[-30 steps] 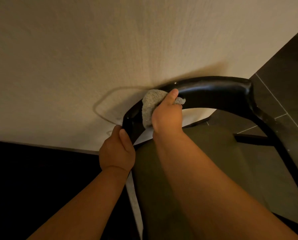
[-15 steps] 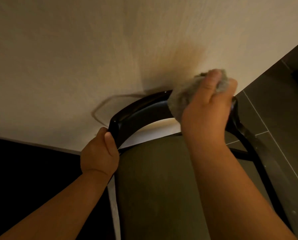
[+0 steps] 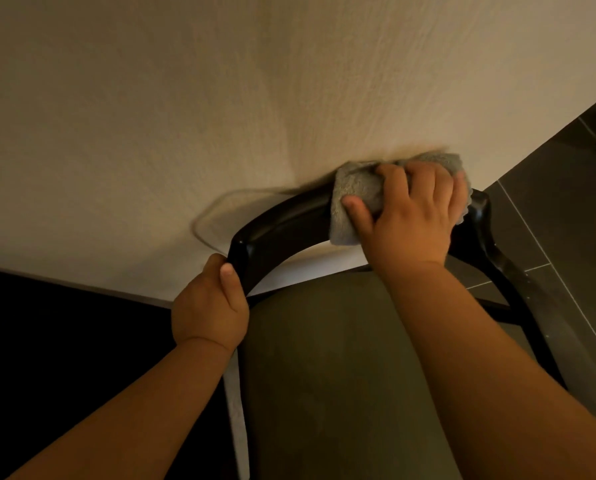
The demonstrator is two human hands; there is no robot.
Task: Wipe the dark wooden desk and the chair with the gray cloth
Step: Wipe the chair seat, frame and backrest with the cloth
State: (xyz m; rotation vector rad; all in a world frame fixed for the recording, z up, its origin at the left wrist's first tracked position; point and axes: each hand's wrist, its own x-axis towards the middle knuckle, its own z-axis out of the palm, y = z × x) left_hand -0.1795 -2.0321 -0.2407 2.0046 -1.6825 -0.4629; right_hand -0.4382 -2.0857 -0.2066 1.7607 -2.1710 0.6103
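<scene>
Right grip (image 3: 414,220) grasps the cloth (image 3: 355,192), fingers curled over it, and presses it onto the top rail of the chair (image 3: 282,226) near the rail's right end, close against the wall (image 3: 220,98). Left grip (image 3: 210,310), lower and to the left, clasps the rail's left corner, thumb on its front face. The seat (image 3: 324,375) lies below, between both grips. Tiled floor (image 3: 549,220) shows right of the right grip.

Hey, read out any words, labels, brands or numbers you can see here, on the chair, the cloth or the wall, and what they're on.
None: no text can be read anywhere. The gray cloth, chair backrest, seat cushion, wall and floor tiles all show plain surfaces, with no label, brand, number or sign.
</scene>
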